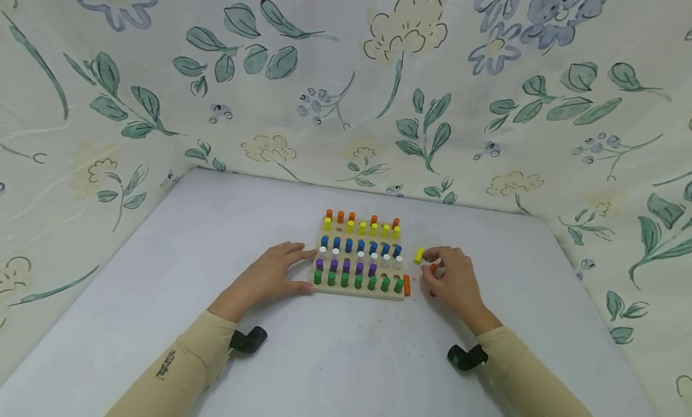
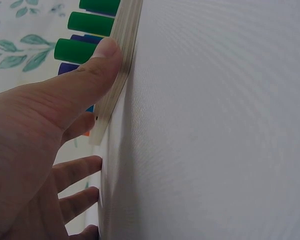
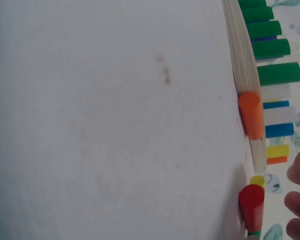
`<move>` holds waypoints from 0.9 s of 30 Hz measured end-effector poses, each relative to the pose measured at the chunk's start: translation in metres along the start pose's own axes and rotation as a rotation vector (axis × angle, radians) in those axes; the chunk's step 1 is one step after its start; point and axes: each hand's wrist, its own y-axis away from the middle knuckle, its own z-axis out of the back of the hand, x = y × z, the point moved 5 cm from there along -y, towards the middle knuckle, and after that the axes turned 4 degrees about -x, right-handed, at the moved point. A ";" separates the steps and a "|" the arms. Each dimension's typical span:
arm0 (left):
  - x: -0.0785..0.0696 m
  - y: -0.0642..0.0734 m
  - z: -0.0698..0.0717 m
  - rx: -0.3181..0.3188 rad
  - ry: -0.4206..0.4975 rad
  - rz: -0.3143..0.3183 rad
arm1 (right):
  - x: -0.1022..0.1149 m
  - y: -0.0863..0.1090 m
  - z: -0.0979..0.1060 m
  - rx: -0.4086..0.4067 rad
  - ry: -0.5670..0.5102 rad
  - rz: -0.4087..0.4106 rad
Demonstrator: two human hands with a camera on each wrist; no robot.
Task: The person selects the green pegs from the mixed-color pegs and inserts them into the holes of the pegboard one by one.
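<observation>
A wooden peg board (image 1: 357, 292) carries rows of orange, yellow, blue, white, purple and green pegs. My left hand (image 1: 270, 277) rests at the board's left side, fingers spread. In the left wrist view its thumb (image 2: 102, 62) touches the front edge near a green peg (image 2: 75, 50). My right hand (image 1: 453, 280) hovers low over loose pegs right of the board, thumb and forefinger apart. A yellow peg (image 1: 419, 256) lies by its fingertips. Partly hidden beneath the hand is a red peg (image 3: 251, 207); a sliver of green shows under it in the right wrist view.
An orange peg (image 1: 407, 285) lies against the board's right front corner. The white table (image 1: 346, 357) has small reddish stains in front of the board. A floral cloth (image 1: 346, 104) hangs behind and at both sides. Black wrist devices (image 1: 466, 357) sit on both forearms.
</observation>
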 end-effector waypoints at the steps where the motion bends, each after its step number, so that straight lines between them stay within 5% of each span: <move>1: 0.000 0.000 0.000 0.000 -0.001 0.000 | -0.001 0.000 0.000 0.000 0.010 -0.006; 27: 0.001 0.001 0.000 0.013 0.013 0.005 | -0.023 -0.015 -0.013 0.122 0.152 -0.212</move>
